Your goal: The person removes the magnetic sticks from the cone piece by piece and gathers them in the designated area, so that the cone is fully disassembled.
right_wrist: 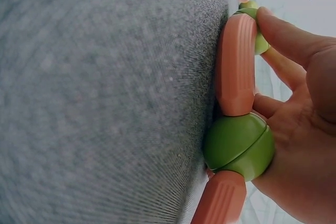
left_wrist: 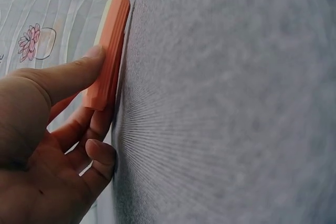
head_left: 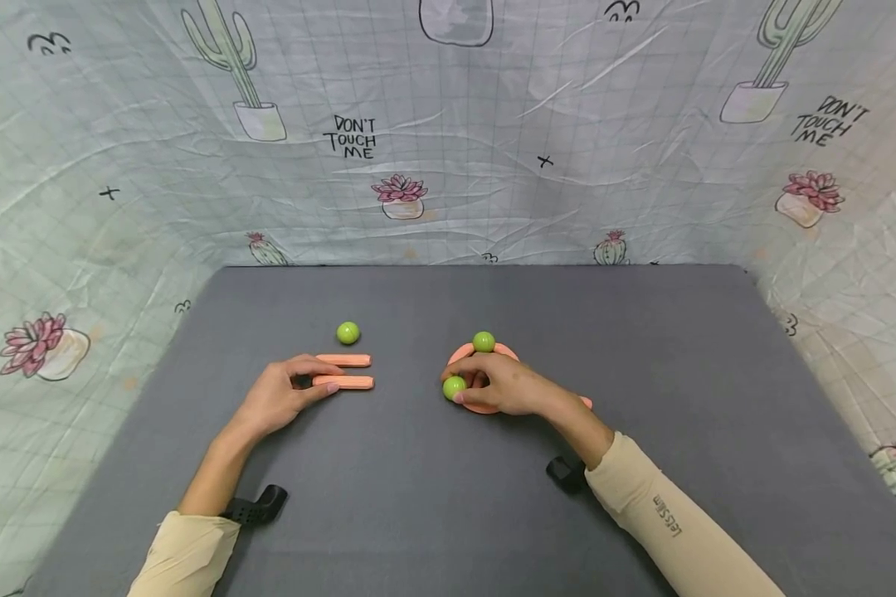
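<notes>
Two straight orange rods lie side by side on the left, the far rod (head_left: 346,360) and the near rod (head_left: 354,382). My left hand (head_left: 278,396) pinches the near rod, thumb on its near side and fingers behind it; the left wrist view shows the grooved rod (left_wrist: 110,51) under the thumb. Curved orange pieces (head_left: 459,354) and green balls form a ring. At its left my right hand (head_left: 513,384) pinches a green ball (head_left: 454,386) between thumb and fingers. In the right wrist view, a curved segment (right_wrist: 236,69) joins another green ball (right_wrist: 239,145). The hand covers part of the ring.
A loose green ball (head_left: 348,333) lies beyond the rods, and another green ball (head_left: 483,342) sits on the ring's far side. An orange end (head_left: 586,403) shows past the right wrist. The grey table (head_left: 433,514) meets a patterned cloth (head_left: 478,207) at the back and sides.
</notes>
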Tool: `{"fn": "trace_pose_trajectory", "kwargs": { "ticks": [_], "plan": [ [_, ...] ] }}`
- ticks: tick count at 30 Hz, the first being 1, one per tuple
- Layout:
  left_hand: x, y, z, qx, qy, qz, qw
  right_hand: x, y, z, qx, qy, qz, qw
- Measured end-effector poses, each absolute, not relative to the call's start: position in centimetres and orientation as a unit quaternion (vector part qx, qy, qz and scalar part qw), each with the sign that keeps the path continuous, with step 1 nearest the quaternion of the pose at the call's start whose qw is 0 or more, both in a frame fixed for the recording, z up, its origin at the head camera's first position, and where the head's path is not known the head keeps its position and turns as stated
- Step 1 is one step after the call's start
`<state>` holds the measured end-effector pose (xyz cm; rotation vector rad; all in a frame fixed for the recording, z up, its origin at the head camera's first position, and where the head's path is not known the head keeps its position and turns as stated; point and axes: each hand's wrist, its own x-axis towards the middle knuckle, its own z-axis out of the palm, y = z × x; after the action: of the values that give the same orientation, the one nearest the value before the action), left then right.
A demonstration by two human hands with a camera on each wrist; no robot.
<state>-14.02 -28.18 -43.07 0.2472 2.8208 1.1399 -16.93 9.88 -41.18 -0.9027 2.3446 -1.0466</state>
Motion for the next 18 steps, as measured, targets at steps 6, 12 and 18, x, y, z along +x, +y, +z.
{"fn": "trace_pose_trajectory", "kwargs": {
  "ticks": [6, 12, 18],
  "plan": [
    [-13.95, -28.46, -43.26, 0.084, 0.926, 0.367, 0.039, -16.93, 9.9, -41.26, -0.325, 0.841, -0.38, 0.207],
    [-14.07, -28.59, -43.42, 0.099, 0.925, 0.364, 0.04, -16.92, 9.88, -41.18, -0.32, 0.84, -0.383, 0.212],
    [-14.11, -28.7, -43.48, 0.104, 0.933, 0.344, 0.031, -16.95, 9.89, -41.23, -0.319, 0.843, -0.379, 0.213]
  ]
}}
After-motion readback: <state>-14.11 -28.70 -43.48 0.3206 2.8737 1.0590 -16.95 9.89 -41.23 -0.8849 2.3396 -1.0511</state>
